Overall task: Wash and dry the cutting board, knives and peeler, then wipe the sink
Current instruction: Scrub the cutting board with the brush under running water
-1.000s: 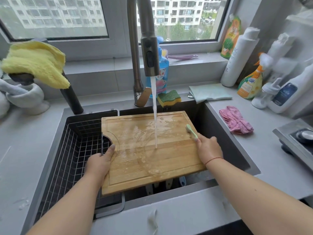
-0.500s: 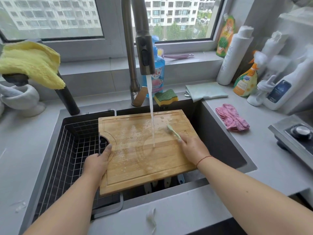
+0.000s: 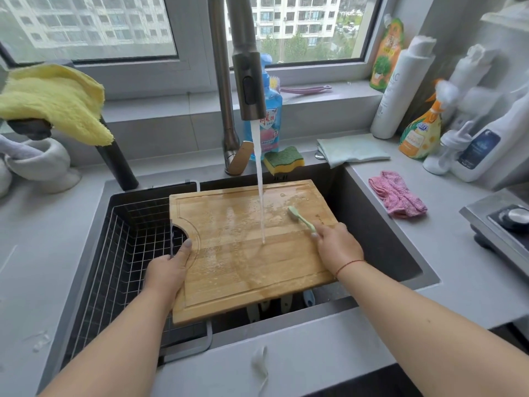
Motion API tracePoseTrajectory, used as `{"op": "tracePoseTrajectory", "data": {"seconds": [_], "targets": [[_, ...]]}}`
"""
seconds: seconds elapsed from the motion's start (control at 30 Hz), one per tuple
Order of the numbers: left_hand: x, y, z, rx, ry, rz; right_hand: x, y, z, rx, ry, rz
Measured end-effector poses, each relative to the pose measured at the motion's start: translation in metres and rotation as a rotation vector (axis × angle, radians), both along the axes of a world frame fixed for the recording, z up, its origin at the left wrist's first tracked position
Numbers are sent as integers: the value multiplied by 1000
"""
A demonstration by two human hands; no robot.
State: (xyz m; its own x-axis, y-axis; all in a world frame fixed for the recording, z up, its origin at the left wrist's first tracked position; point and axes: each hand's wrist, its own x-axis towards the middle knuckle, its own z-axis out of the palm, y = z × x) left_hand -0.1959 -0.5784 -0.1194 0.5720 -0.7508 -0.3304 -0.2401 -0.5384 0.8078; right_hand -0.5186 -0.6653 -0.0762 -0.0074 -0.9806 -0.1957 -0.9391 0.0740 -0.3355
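Observation:
A wet wooden cutting board (image 3: 229, 270) lies tilted over the sink (image 3: 380, 239), and water from the tap (image 3: 248, 81) falls on its middle. My left hand (image 3: 169, 270) grips the board's left edge by the round cut-out, thumb on top. My right hand (image 3: 337, 247) holds a light green brush (image 3: 299, 217) whose head rests on the board's upper right part. Pale handles (image 3: 283, 305) show in the sink below the board's front edge; I cannot tell which tools they are.
A wire basket (image 3: 126, 253) fills the sink's left half. Behind the sink stand a blue soap bottle (image 3: 267, 116) and a yellow-green sponge (image 3: 283, 160). A green cloth (image 3: 352, 150), a pink cloth (image 3: 398, 199) and several bottles are on the right counter. A yellow cloth (image 3: 54, 101) hangs at left.
My right hand swept the brush leftward across the board towards the water stream, then back a little to the right. The left hand kept its hold on the board.

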Motion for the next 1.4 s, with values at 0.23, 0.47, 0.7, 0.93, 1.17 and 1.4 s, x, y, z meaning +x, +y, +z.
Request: {"op": "tracePoseTrajectory", "data": {"seconds": [0.23,0.47,0.7,0.93,1.17,1.4], "targets": [[-1,0,2,-1,29,13,42,16,-1,38,-173,315],[-5,0,9,-10,20,-1,-26,-18,3,2,95,34],[-4,2,7,-11,58,31,45,26,2,-52,-61,420],[-6,1,10,-21,71,35,22,12,-8,-46,-24,459],[-7,0,9,-11,82,47,50,27,2,-17,-107,521],[-6,1,9,-9,68,54,69,45,3,-88,-39,818]]}}
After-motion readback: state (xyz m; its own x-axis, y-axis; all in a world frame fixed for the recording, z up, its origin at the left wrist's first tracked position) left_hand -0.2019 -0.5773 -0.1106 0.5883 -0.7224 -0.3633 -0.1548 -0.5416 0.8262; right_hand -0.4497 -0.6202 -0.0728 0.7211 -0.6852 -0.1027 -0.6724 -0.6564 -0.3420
